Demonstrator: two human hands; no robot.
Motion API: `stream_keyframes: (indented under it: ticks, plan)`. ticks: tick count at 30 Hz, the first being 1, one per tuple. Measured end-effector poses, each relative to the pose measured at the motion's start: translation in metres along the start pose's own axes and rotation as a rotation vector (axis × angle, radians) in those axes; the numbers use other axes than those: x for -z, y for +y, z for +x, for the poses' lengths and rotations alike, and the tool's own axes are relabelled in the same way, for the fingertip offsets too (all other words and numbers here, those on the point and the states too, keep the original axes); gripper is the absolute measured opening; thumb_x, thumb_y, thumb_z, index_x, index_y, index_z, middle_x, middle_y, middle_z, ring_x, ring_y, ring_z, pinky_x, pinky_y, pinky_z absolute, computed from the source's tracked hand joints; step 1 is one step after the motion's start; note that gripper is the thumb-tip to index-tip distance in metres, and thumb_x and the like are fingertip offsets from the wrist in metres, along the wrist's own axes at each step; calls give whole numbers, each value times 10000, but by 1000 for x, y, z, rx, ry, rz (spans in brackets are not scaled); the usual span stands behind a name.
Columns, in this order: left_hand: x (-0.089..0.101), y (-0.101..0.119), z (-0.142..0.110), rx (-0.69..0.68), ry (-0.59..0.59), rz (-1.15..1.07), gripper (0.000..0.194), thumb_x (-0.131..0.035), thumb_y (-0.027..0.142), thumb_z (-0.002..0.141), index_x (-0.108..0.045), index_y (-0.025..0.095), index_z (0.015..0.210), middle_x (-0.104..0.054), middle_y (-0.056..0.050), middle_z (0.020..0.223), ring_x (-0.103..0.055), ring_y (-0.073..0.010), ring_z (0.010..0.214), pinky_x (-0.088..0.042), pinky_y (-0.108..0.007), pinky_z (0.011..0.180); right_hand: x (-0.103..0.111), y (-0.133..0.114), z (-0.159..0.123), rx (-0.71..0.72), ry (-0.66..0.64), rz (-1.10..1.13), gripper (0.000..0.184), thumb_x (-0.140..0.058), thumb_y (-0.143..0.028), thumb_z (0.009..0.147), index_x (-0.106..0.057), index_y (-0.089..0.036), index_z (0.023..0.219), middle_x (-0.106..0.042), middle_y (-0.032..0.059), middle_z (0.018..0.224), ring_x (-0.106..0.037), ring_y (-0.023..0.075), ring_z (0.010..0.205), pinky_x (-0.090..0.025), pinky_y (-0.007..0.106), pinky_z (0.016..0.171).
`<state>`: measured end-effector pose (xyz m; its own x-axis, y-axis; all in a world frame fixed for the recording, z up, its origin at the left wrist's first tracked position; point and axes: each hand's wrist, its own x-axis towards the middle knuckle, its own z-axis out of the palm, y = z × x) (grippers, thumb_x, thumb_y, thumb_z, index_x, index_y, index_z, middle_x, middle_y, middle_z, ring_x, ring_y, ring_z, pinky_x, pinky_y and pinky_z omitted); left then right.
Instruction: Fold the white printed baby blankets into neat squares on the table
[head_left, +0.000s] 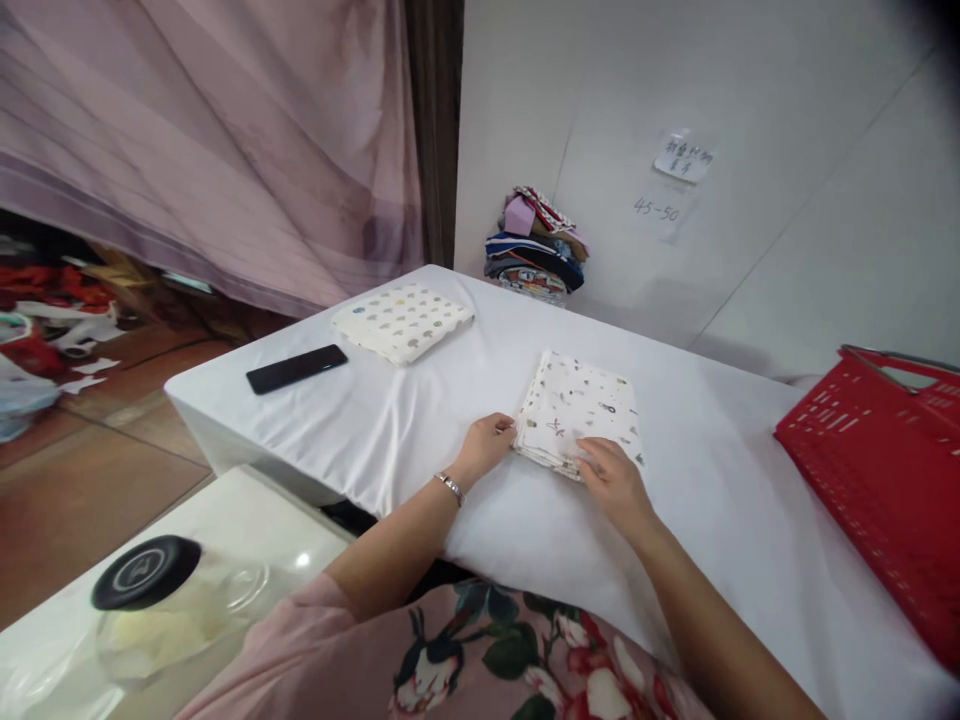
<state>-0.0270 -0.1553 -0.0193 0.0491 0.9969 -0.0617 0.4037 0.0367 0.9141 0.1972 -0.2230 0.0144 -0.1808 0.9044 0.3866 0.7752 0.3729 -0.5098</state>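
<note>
A folded white cloth [581,405] with a small scattered print lies on the white-covered table in front of me, its layers showing along the near edge. My left hand [487,445], with a bracelet at the wrist, has its fingers pinched at the cloth's near left corner. At the near right part of the same cloth, my right hand [615,480] grips the edge, fingers bent over the top; its thumb is partly hidden. Farther left lies a second folded cloth [405,322] with rows of small motifs, touched by neither hand.
A black phone [297,369] lies on the table's left side. To the right stands a red plastic basket [877,470]. Several folded garments [534,245] are stacked by the wall. A black-lidded clear jar [150,600] sits on a white surface [255,510] at lower left.
</note>
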Motion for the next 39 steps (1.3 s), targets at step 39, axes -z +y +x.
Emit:
stream_keyframes:
  ticks: [39]
  plan:
    - [20,8,5,-12,-301,-103,191,-632,302,661,-528,182,766,-536,42,642,-499,-98,574,-373,-204,491,-60,-29,33,40,10,203,142,-507,-243,858,-642,-207,837,-605,46,824,-547,195,804,-431,320,742]
